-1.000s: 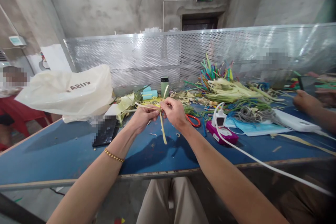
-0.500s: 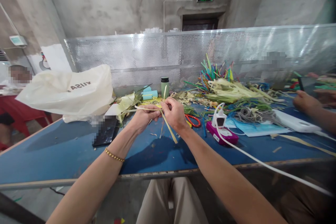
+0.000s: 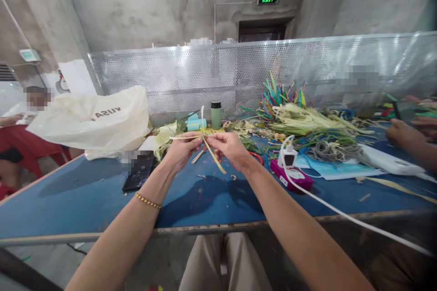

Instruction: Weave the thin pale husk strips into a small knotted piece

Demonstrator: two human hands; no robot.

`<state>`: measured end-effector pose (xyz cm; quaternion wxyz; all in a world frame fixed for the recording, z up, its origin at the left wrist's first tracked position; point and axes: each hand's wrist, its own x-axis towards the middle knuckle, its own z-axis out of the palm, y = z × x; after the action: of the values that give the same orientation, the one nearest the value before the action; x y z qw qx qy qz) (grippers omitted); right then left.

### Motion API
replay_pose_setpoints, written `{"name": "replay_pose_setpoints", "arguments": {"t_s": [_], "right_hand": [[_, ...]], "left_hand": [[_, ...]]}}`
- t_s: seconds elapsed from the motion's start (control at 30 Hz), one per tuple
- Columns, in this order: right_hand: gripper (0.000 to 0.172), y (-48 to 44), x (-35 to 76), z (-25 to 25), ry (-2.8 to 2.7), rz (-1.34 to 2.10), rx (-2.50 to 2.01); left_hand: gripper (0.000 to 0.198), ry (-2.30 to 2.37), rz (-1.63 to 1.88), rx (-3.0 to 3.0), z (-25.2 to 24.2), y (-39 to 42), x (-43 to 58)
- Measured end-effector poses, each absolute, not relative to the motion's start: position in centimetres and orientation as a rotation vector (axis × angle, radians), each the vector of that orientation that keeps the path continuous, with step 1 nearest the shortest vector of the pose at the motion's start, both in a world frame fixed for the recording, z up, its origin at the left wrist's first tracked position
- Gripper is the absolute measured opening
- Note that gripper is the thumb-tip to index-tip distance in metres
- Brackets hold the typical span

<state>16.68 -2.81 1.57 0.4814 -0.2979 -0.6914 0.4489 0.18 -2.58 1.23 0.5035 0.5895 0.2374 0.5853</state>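
Note:
My left hand [image 3: 181,151] and my right hand [image 3: 228,146] meet above the blue table, fingertips almost touching. Between them are crossed pale yellow strips that look like corn husk. One strip [image 3: 217,163] slants down toward me, its upper part standing up past my fingers. Another strip [image 3: 177,137] sticks out to the left over my left hand. Both hands pinch the strips where they cross; my fingers partly hide the crossing. Just behind stands a green bottle [image 3: 215,116] with a black lid.
Right of my hands sit a purple power socket [image 3: 290,176] with a white plug and cable, a husk pile [image 3: 300,118] and coloured cords. A dark phone [image 3: 138,173] and white bag [image 3: 92,118] lie left. At far right another person's hand [image 3: 401,135] holds a phone.
My right hand has turned and lowered, its fingers now more level beside my left fingertips. The crossed strips have shifted slightly left, and the upright end stands farther left of the bottle.

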Motion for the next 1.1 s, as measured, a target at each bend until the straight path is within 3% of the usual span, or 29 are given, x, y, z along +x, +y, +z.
{"name": "replay_pose_setpoints", "arguments": {"t_s": [0.23,0.57,1.1], "right_hand": [[0.022,-2.4,16.4,1.2,-1.654,0.886,-0.769],[0.012,-2.5,15.9,1.4,-1.706,0.532,-0.792],[0.014,-2.2,16.1,1.3,-1.753,0.480,-0.833]], "left_hand": [[0.027,0.657,1.420,1.484,0.8,-2.4,0.3],[0.022,0.703,1.482,1.511,0.4,-2.0,0.7],[0.019,0.688,1.568,1.376,-0.5,-2.2,1.8]]}}
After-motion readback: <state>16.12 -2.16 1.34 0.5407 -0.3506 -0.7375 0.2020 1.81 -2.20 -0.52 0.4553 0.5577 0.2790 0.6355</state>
